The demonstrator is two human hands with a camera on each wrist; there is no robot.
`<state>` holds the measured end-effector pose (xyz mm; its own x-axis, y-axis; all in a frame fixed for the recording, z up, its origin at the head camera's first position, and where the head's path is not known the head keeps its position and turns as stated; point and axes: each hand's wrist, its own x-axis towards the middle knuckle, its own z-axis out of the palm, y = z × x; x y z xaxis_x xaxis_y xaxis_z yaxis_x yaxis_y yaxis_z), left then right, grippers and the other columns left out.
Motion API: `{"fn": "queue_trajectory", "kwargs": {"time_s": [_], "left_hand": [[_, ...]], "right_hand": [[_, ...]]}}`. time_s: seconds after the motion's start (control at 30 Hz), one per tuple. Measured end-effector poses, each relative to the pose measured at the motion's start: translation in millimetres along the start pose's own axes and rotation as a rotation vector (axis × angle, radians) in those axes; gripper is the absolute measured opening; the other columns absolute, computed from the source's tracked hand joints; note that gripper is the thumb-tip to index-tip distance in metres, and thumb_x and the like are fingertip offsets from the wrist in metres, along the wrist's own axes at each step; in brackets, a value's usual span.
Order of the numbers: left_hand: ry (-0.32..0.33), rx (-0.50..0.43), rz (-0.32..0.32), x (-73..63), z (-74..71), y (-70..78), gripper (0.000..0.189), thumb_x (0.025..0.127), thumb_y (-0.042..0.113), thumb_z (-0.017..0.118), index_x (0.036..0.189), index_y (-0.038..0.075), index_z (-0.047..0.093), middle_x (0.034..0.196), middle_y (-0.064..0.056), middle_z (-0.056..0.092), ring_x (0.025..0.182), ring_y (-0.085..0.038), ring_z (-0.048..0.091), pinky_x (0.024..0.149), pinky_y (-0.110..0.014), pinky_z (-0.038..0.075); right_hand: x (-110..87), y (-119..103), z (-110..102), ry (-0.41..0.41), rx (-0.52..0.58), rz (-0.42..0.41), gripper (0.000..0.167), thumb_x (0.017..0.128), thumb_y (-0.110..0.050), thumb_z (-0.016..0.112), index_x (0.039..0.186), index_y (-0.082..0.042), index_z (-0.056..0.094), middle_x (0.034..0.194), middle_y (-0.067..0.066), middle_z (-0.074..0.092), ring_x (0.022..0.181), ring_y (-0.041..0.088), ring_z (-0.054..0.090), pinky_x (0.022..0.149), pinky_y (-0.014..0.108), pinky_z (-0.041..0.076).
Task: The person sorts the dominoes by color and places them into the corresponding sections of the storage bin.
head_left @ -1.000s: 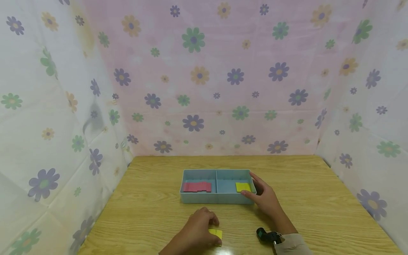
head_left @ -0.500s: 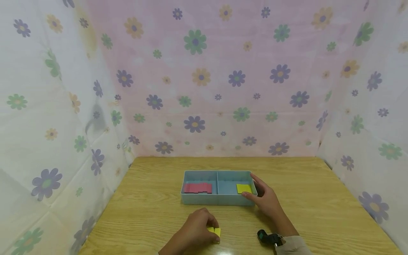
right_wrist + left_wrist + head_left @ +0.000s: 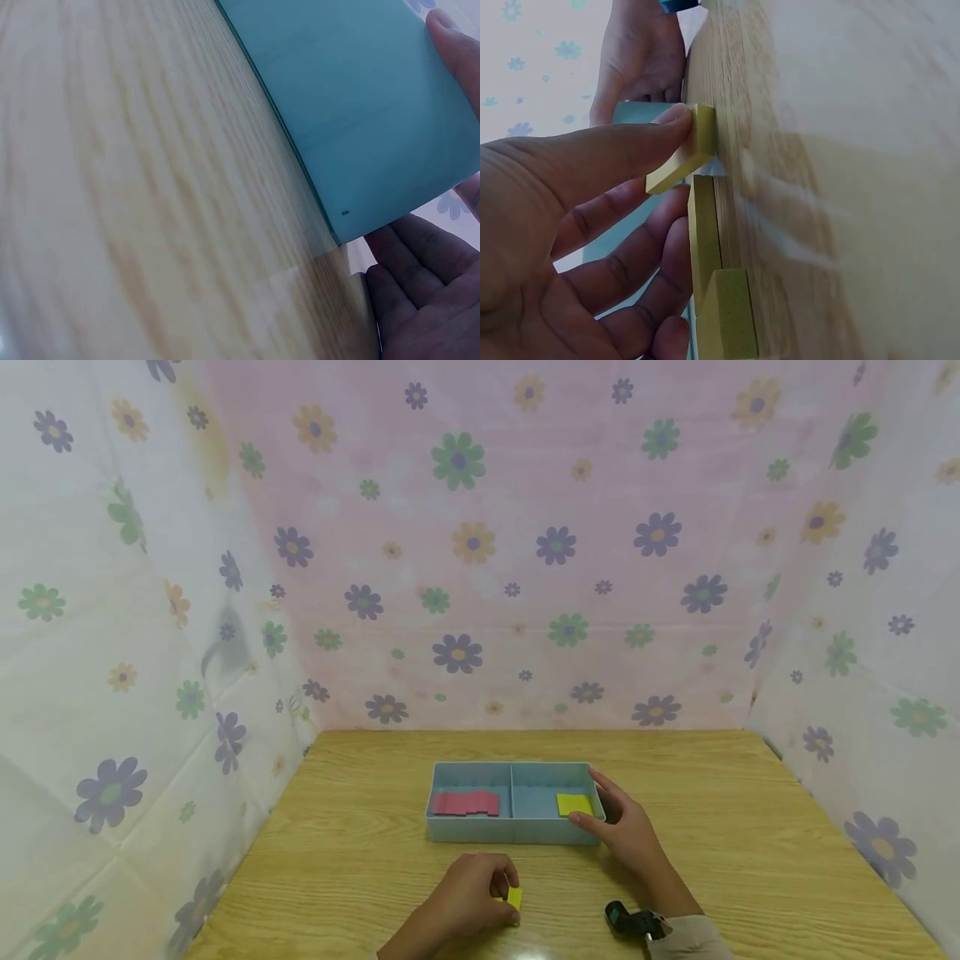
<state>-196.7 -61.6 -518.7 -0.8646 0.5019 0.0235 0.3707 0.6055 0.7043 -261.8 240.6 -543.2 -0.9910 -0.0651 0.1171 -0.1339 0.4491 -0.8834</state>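
Observation:
My left hand (image 3: pixel 467 893) pinches a small, flat rectangular yellow block (image 3: pixel 514 898) between thumb and fingers, tilted up in front of the box. In the left wrist view, more yellow blocks (image 3: pixel 731 315) lie on the table below that hand's curled fingers. My right hand (image 3: pixel 630 831) grips the right end of a light blue two-compartment box (image 3: pixel 480 832), thumb over the front rim and fingers toward the back corner. Pink blocks (image 3: pixel 467 803) lie side by side in the left compartment. Yellow blocks (image 3: pixel 573 804) sit at the right end of the other compartment.
Everything stands on a wood-grain table (image 3: pixel 360 835). A black device (image 3: pixel 628 920) is at the right wrist, beside a beige sleeve (image 3: pixel 688 937). Flower-patterned cloth (image 3: pixel 525 610) encloses the back and both sides.
My left hand has taken hold of one yellow block and tipped it up, apart from the others. The right hand keeps its grip on the box.

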Motion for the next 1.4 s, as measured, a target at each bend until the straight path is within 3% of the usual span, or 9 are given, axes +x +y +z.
{"fn": "queue_trajectory", "kwargs": {"time_s": [0.33, 0.7, 1.03, 1.13, 1.4], "left_hand": [[0.042, -0.038, 0.004, 6.6, 1.9, 1.8, 0.033, 0.071, 0.015, 0.096, 0.094, 0.019, 0.072, 0.074, 0.014, 0.064, 0.067, 0.004, 0.056, 0.065, -0.018, 0.050], [0.030, -0.159, -0.074, 15.0, -9.1, 7.9, 0.016, 0.078, 0.014, 0.091, 0.087, 0.016, 0.077, 0.077, 0.013, 0.068, 0.072, -0.001, 0.063, 0.066, -0.021, 0.054], [0.065, -0.178, -0.029, 23.9, -18.1, 16.4, 0.010, 0.086, 0.020, 0.085, 0.091, 0.018, 0.078, 0.080, 0.014, 0.069, 0.072, -0.002, 0.063, 0.062, -0.022, 0.055], [0.084, -0.167, -0.028, 29.7, -22.3, 19.6, 0.010, 0.087, 0.021, 0.084, 0.093, 0.019, 0.077, 0.082, 0.014, 0.069, 0.075, -0.003, 0.063, 0.063, -0.023, 0.054], [0.165, -0.269, -0.054, 44.9, -32.5, 24.3, 0.011, 0.089, 0.023, 0.083, 0.097, 0.020, 0.076, 0.087, 0.010, 0.071, 0.079, -0.007, 0.067, 0.066, -0.027, 0.057]], "right_hand": [[0.3, 2, 1, 0.005, 0.018, -0.006, 0.090, 0.087, -0.050, 0.080, 0.162, -0.034, 0.033, 0.162, 0.019, 0.042, 0.149, 0.039, 0.041, 0.116, 0.059, 0.041], [2.3, 4, 2, 0.020, 0.000, -0.004, 0.091, 0.086, -0.053, 0.081, 0.162, -0.036, 0.034, 0.161, 0.016, 0.044, 0.148, 0.038, 0.043, 0.116, 0.059, 0.041], [2.3, 8, 3, 0.020, 0.012, -0.018, 0.090, 0.086, -0.051, 0.081, 0.161, -0.036, 0.034, 0.161, 0.016, 0.044, 0.148, 0.037, 0.044, 0.115, 0.058, 0.042], [3.2, 10, 4, 0.019, 0.012, -0.017, 0.090, 0.086, -0.052, 0.081, 0.162, -0.036, 0.033, 0.162, 0.016, 0.043, 0.148, 0.037, 0.044, 0.115, 0.058, 0.042], [1.6, 6, 4, 0.014, 0.012, -0.020, 0.090, 0.088, -0.049, 0.080, 0.162, -0.033, 0.033, 0.161, 0.017, 0.044, 0.147, 0.037, 0.044, 0.116, 0.058, 0.042]]}}
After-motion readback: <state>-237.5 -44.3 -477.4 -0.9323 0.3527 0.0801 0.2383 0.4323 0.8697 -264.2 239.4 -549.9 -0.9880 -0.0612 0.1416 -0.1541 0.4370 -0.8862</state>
